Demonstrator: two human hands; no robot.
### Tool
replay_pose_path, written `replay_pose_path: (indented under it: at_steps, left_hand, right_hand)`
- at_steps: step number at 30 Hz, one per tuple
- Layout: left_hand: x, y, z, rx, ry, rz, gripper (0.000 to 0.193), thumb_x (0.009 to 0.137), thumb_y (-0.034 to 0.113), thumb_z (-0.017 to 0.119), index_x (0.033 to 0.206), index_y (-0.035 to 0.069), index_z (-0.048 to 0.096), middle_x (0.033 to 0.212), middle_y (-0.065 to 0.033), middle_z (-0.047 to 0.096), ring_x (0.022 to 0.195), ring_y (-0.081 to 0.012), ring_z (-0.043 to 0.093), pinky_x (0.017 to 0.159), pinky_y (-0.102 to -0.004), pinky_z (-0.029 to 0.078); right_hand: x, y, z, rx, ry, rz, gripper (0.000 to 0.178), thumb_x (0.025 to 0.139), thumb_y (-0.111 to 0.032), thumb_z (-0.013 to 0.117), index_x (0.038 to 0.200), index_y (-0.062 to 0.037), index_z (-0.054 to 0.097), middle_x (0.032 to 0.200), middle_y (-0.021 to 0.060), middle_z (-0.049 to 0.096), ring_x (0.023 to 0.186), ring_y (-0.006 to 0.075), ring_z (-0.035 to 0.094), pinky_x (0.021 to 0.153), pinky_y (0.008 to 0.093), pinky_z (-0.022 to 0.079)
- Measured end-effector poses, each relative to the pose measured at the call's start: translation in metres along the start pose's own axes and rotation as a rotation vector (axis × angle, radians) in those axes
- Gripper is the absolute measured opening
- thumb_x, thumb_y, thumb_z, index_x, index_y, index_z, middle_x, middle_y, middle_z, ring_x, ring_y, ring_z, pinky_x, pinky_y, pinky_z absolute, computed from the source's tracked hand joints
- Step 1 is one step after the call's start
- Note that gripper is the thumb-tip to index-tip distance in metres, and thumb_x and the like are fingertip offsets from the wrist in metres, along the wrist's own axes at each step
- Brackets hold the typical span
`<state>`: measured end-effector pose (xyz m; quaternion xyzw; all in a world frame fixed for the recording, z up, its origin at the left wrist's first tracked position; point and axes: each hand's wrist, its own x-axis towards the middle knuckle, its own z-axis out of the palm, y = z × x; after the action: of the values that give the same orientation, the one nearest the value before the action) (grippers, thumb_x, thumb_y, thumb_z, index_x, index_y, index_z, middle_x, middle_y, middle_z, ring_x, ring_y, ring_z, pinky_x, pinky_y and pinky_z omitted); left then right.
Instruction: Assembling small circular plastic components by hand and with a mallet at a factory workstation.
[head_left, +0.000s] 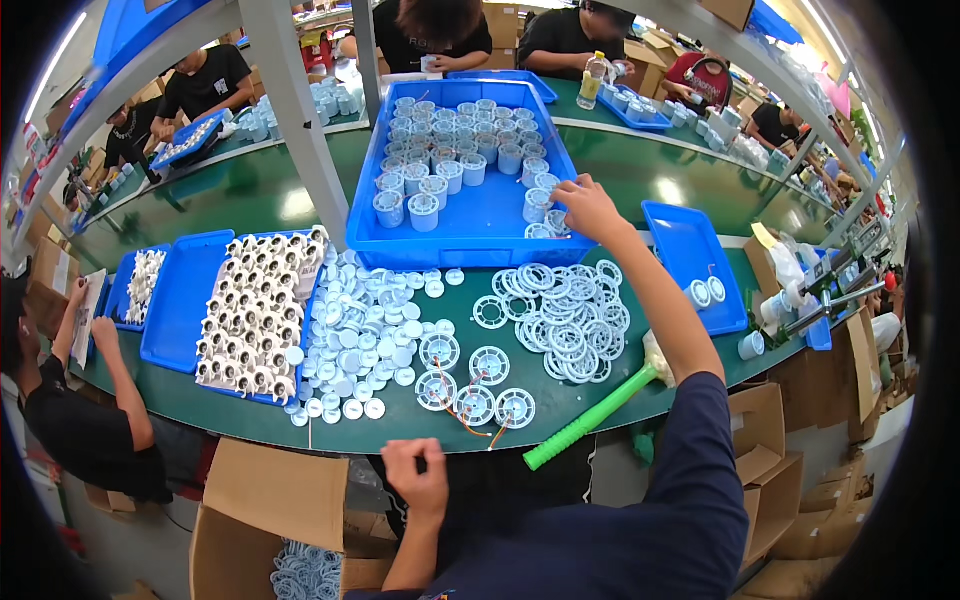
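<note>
My right hand [588, 208] reaches over the front right corner of a blue bin [440, 252]. Its fingers are bent down onto a light-blue cylindrical housing [557, 222], partly hidden under them. Rows of similar housings [424, 208] stand upright in the bin, some with thin wires. My left hand [415, 475] is held just off the bench's near edge, fingers curled, with nothing visible in it. Several round slotted discs with orange wires [475, 404] lie on the bench in front of it. To their right is a heap of light-blue rings [575, 325].
Small round caps [360, 345] cover the bench left of the discs, beside a tray of white moulded parts [250, 320]. A green-handled mallet [590, 418] lies under my right forearm. A blue tray [695, 250] and a lever press [835, 300] stand at right. Co-workers sit around.
</note>
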<state>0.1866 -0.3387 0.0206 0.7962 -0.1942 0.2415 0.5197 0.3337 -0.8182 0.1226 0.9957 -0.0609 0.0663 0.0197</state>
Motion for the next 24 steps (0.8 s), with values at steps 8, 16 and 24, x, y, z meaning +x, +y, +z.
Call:
replay_pose_path:
  at_steps: [8, 16, 24]
  left_hand:
    - [0.038, -0.036, 0.006, 0.097, 0.077, -0.166, 0.011, 0.093, 0.009, 0.075, 0.087, 0.007, 0.066, 0.074, -0.0058, 0.06, 0.068, -0.0252, 0.053, 0.069, -0.0418, 0.04]
    - [0.04, -0.035, 0.013, 0.344, 0.016, 0.024, 0.012, 0.09, 0.013, 0.078, 0.083, 0.009, 0.068, 0.07, -0.0016, 0.06, 0.067, -0.0246, 0.056, 0.064, -0.0409, 0.038]
    - [0.039, -0.037, 0.011, 0.35, -0.008, 0.039, 0.01, 0.091, 0.012, 0.076, 0.086, 0.009, 0.068, 0.071, -0.0023, 0.06, 0.067, -0.0246, 0.055, 0.063, -0.041, 0.037]
  right_hand:
    - [0.013, -0.015, 0.009, 0.044, 0.142, -0.107, 0.056, 0.084, -0.005, 0.066, 0.139, -0.0155, 0.064, 0.146, 0.0079, 0.064, 0.136, 0.0355, 0.055, 0.115, 0.0469, 0.044]
    - [0.053, -0.025, 0.011, 0.216, -0.061, -0.094, 0.047, 0.086, -0.008, 0.068, 0.133, -0.0112, 0.067, 0.127, 0.0165, 0.065, 0.121, 0.0381, 0.065, 0.101, 0.0488, 0.055]
    - [0.017, -0.071, -0.037, 0.199, 0.492, -0.109, 0.033, 0.087, -0.005, 0.072, 0.12, -0.007, 0.07, 0.119, 0.0161, 0.064, 0.116, 0.0381, 0.064, 0.096, 0.0449, 0.055]
